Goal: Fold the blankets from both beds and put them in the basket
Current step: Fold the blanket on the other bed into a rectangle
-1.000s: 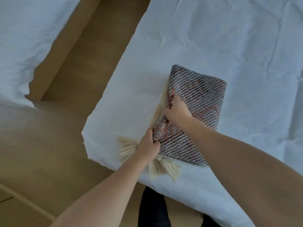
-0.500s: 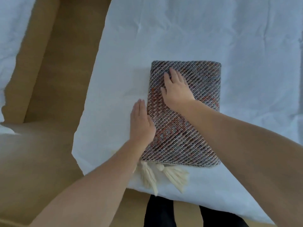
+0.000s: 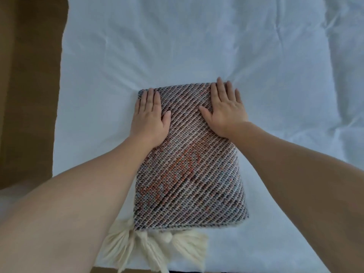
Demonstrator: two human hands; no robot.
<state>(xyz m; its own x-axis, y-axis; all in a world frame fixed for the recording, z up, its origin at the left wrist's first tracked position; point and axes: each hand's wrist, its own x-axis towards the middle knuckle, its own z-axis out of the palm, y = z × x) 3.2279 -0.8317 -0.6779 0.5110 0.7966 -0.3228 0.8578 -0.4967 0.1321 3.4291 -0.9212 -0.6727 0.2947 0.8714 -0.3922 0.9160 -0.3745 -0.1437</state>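
Left hand point(image 3: 150, 117) flat, fingers straight, pressing blanket's upper-left edge. Folded woven blanket point(image 3: 189, 174) lies frame centre on the white bed point(image 3: 275, 56), cream tassels point(image 3: 155, 247) lower left. Right hand point(image 3: 226, 111) flat on upper-right corner.

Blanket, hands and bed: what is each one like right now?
blanket: folded into a thick rectangle, lying flat.
tassels: sticking out loose at the near edge.
left hand: open, flat on the blanket's far left corner.
right hand: open, flat on its far right part.
bed sheet: white, wrinkled, under the blanket.
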